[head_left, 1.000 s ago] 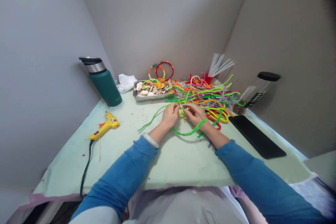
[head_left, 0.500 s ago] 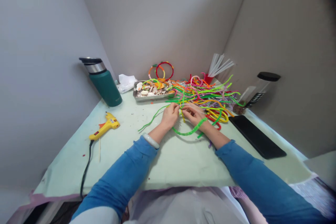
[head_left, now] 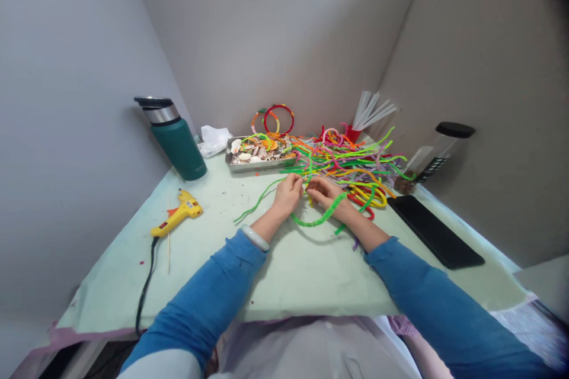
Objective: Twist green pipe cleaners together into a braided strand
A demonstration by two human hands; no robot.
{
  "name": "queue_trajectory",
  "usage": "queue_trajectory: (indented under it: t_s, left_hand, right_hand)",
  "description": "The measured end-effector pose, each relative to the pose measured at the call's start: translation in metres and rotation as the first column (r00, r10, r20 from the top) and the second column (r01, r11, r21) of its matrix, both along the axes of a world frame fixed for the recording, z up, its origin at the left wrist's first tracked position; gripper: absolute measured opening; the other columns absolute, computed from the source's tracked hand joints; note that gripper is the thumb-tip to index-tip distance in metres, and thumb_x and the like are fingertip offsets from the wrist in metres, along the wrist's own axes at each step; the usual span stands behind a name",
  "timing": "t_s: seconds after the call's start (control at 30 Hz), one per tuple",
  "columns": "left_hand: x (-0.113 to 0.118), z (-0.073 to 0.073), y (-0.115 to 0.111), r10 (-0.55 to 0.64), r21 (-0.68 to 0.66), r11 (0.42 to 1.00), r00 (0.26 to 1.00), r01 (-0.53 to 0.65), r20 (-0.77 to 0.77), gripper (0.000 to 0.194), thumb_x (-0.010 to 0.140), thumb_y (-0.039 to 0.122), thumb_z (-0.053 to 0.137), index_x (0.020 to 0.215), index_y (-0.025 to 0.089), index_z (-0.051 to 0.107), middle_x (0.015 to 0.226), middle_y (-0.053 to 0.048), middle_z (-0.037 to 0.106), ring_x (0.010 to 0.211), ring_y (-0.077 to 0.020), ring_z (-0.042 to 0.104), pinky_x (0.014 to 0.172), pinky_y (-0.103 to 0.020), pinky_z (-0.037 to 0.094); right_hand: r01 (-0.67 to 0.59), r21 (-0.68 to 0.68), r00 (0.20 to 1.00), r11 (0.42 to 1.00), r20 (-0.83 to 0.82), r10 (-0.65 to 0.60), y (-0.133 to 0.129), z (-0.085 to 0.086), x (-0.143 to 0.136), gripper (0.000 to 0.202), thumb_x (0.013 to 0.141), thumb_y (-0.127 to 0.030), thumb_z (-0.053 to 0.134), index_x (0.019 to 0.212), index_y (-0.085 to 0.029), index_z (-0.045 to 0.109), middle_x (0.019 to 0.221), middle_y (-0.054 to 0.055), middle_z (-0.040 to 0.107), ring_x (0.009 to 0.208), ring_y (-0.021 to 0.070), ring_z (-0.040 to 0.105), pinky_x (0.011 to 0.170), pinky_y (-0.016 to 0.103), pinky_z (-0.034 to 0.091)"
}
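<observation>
Both my hands meet over the middle of the table, fingertips almost touching. A bright green pipe cleaner (head_left: 313, 224) bows down in a loop below them, from under my left wrist up across the back of my right hand. My left hand (head_left: 288, 194) is pinched on it; the exact grip is hidden by the fingers. My right hand (head_left: 328, 194) has its thumb and fingers curled together around the pipe cleaner's strand, which is too fine to follow there. A thinner green strand (head_left: 258, 208) trails on the table left of my left hand.
Beyond my hands lie a metal tray of shells (head_left: 262, 164) and a heap of coloured pipe cleaners (head_left: 347, 157). At left stand a green bottle (head_left: 180, 148) and a yellow glue gun (head_left: 178, 216) with its cord. A black phone (head_left: 435, 231) and clear bottle (head_left: 438, 151) are at right.
The green loop has shifted slightly up and left across my right hand. My right fingers have curled in a little; my left hand stays nearly still.
</observation>
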State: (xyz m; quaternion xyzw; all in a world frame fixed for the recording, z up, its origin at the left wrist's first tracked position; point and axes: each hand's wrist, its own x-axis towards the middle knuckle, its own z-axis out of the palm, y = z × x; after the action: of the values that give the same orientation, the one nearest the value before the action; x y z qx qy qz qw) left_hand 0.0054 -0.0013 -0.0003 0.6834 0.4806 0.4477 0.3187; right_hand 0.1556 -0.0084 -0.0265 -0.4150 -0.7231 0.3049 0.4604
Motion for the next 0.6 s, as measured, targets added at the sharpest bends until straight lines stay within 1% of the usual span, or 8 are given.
queue_trajectory:
  t_s: [0.13, 0.3, 0.43, 0.53, 0.6]
  left_hand:
    - [0.000, -0.002, 0.000, -0.041, 0.013, 0.999, 0.999, 0.042, -0.011, 0.019, 0.082, 0.028, 0.040, 0.070, 0.017, 0.050, 0.053, 0.005, 0.049, 0.053, -0.0073, 0.045, 0.056, -0.020, 0.034]
    - [-0.001, -0.005, 0.001, -0.082, 0.025, 0.996, 0.996, 0.083, -0.037, 0.021, 0.081, 0.028, 0.040, 0.067, 0.016, 0.049, 0.054, 0.004, 0.049, 0.054, -0.0072, 0.045, 0.057, -0.019, 0.034]
    - [0.000, -0.007, 0.003, -0.092, 0.020, 0.995, 0.994, 0.093, -0.059, 0.020, 0.081, 0.029, 0.041, 0.068, 0.016, 0.050, 0.054, 0.004, 0.048, 0.055, -0.0074, 0.045, 0.057, -0.019, 0.034]
    - [0.001, -0.009, 0.005, -0.116, 0.014, 0.993, 0.990, 0.118, -0.082, 0.021, 0.082, 0.029, 0.039, 0.070, 0.016, 0.052, 0.055, 0.004, 0.049, 0.056, -0.0075, 0.045, 0.056, -0.019, 0.034]
    - [0.001, -0.010, 0.005, -0.131, 0.007, 0.991, 0.988, 0.132, -0.087, 0.022, 0.082, 0.030, 0.038, 0.073, 0.016, 0.053, 0.055, 0.004, 0.050, 0.055, -0.0077, 0.045, 0.055, -0.019, 0.034]
  right_hand:
    - [-0.062, -0.064, 0.993, 0.996, -0.100, 0.055, 0.004, -0.001, 0.000, 0.023, 0.078, -0.042, 0.051, 0.085, -0.020, 0.054, 0.068, 0.000, 0.057, 0.050, 0.0112, 0.051, 0.048, 0.026, 0.045]
    - [-0.019, -0.053, 0.997, 0.998, -0.081, 0.015, 0.004, 0.002, 0.002, 0.025, 0.076, -0.044, 0.052, 0.072, -0.019, 0.052, 0.054, -0.003, 0.051, 0.045, 0.0102, 0.048, 0.044, 0.024, 0.040]
    - [0.042, 0.007, 0.995, 0.999, -0.087, -0.041, -0.001, 0.006, 0.001, 0.023, 0.075, -0.041, 0.055, 0.072, -0.018, 0.054, 0.054, -0.003, 0.049, 0.047, 0.0100, 0.046, 0.046, 0.023, 0.038]
    - [0.121, 0.097, 0.991, 0.988, -0.064, -0.115, -0.004, 0.008, 0.000, 0.020, 0.075, -0.038, 0.055, 0.072, -0.018, 0.055, 0.060, -0.001, 0.051, 0.053, 0.0109, 0.046, 0.050, 0.024, 0.038]
    - [0.143, 0.154, 0.990, 0.978, -0.036, -0.139, -0.005, 0.010, 0.000, 0.018, 0.076, -0.035, 0.055, 0.072, -0.018, 0.057, 0.064, 0.000, 0.053, 0.058, 0.0118, 0.047, 0.054, 0.024, 0.038]
